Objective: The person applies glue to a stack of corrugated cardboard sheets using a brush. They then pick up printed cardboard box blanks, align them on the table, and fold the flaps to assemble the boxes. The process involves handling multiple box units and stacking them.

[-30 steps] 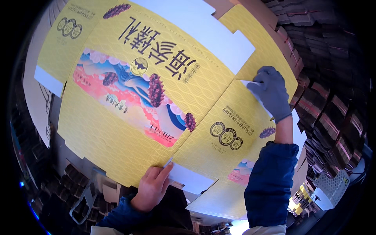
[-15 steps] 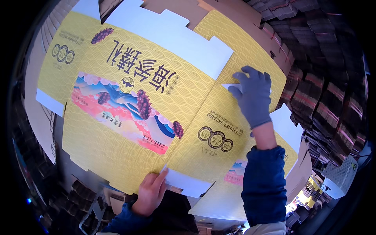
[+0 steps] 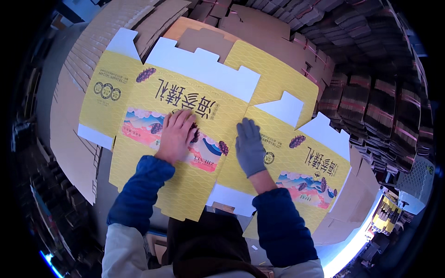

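A flat, unfolded yellow carton blank (image 3: pixel 157 180) lies in front of me, printed with dark characters, a pink-and-blue picture and purple sea cucumbers. My left hand (image 3: pixel 175 138), bare, rests on the picture of the middle panel with its fingers stretched out, covering part of the print. Just right of the crease, my right hand (image 3: pixel 250 147) in a grey glove lies flat on the narrower panel, fingers extended and pointing away. Beyond it a white pointed flap (image 3: pixel 283 109) shows. Another white flap (image 3: pixel 199 65) runs along the far edge of the middle panel.
Brown cardboard sheets (image 3: pixel 69 120) are stacked at the left, with more brown cardboard (image 3: pixel 255 28) behind the blank. Tied bundles of dark cardboard (image 3: pixel 366 99) are piled at the right. A pale plastic crate (image 3: pixel 417 178) stands at the far right.
My left hand has moved from the near end of the crease onto the printed picture. The right hand has left the far flap and come nearer, flat beside the crease. The view has shifted.
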